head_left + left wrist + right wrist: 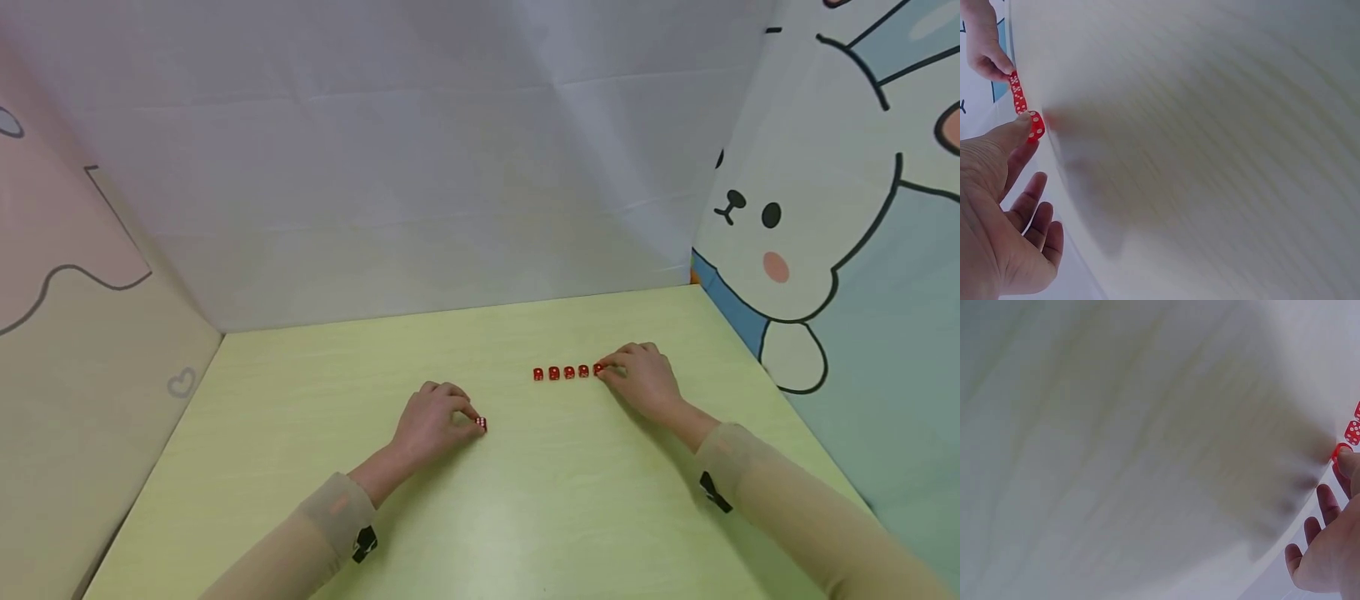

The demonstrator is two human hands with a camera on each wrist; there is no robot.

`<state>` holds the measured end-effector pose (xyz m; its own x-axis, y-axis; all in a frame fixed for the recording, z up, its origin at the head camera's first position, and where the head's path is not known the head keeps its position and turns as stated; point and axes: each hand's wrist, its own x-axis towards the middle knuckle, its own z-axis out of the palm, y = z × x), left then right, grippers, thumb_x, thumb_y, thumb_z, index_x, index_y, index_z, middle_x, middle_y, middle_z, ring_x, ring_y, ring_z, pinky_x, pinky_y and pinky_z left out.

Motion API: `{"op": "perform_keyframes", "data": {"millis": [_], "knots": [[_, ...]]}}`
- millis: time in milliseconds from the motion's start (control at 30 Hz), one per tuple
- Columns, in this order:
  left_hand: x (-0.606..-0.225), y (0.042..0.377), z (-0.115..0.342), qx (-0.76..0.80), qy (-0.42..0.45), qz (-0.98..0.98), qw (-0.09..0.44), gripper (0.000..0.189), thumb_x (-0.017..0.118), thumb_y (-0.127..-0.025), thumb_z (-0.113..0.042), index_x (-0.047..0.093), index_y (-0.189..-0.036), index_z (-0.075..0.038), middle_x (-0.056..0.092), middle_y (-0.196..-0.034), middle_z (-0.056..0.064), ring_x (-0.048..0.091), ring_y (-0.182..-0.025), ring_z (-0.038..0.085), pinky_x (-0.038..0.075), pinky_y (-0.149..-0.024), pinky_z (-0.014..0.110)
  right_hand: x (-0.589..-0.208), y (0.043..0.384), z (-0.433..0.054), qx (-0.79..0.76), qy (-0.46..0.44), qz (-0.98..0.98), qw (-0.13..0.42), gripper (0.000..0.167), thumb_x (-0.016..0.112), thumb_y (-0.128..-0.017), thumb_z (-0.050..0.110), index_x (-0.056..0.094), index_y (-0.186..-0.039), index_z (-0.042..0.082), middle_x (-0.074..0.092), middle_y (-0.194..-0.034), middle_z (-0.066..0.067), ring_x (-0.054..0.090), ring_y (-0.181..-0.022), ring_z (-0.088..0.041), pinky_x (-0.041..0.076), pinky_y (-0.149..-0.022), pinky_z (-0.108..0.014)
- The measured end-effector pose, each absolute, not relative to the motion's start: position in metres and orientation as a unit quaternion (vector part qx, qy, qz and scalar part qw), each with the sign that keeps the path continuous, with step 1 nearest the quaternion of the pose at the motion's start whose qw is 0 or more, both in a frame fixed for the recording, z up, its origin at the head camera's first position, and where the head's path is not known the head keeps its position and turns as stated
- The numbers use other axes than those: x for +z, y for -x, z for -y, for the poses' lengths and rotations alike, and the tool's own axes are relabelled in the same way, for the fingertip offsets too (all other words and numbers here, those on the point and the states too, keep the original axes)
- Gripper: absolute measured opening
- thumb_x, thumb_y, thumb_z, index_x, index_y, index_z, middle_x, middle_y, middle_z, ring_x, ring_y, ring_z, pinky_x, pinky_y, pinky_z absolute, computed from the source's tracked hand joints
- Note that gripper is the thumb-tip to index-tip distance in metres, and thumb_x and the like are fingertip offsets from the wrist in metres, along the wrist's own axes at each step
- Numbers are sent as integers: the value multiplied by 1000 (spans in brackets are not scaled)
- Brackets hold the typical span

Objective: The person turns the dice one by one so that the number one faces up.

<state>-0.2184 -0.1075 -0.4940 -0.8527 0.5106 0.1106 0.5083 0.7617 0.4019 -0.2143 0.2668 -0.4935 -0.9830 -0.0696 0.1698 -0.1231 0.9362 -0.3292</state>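
Note:
Between thumb and forefinger my left hand (437, 422) pinches a red die (482, 425) with white dots, close over the table and nearer to me than the row. Its other fingers are loosely bent in the left wrist view. My right hand (643, 379) pinches another red die (597, 369) at the right end of a row of red dice (561, 373). The fingertips cover part of that die. In the right wrist view, a neighbouring die (1352, 432) sits just beside the pinched one. The row runs left to right with small gaps.
The pale yellow table (300, 375) meets a white cloth wall (450, 183) at the back. To the right stands a panel (825, 250) with a cartoon rabbit. A pink and cream panel (90, 367) borders the left side.

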Motion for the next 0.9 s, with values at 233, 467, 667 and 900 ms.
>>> {"op": "perform_keyframes", "data": {"millis": [233,467,667,900], "knots": [[-496,219,108,231,-272,-934,0,11,82,-86,-42,81,-89,-31,67,-116,-4,54,-117,31,44,-100,49,-490,215,-268,164,-52,983,64,25,71,-98,26,78,-116,9,68,-117,-16,50,-118,-46,42,-94,-62],[-499,219,107,246,-272,-930,0,12,83,-85,-42,81,-88,-30,67,-120,-3,53,-120,30,42,-103,50,-488,215,-266,162,-49,984,59,25,71,-98,27,78,-116,10,68,-117,-16,50,-119,-45,42,-95,-61],[-504,219,105,267,-279,-922,-3,13,85,-85,-39,82,-89,-27,67,-122,-2,52,-120,31,42,-103,51,-489,215,-265,159,-51,984,63,25,71,-98,27,78,-115,10,68,-117,-15,50,-118,-46,43,-93,-61],[-510,219,100,300,-274,-914,8,15,86,-84,-37,82,-89,-24,68,-122,1,51,-121,32,41,-103,53,-491,215,-266,160,-49,984,62,25,71,-98,27,78,-115,10,67,-118,-15,50,-119,-46,42,-95,-62]]}}
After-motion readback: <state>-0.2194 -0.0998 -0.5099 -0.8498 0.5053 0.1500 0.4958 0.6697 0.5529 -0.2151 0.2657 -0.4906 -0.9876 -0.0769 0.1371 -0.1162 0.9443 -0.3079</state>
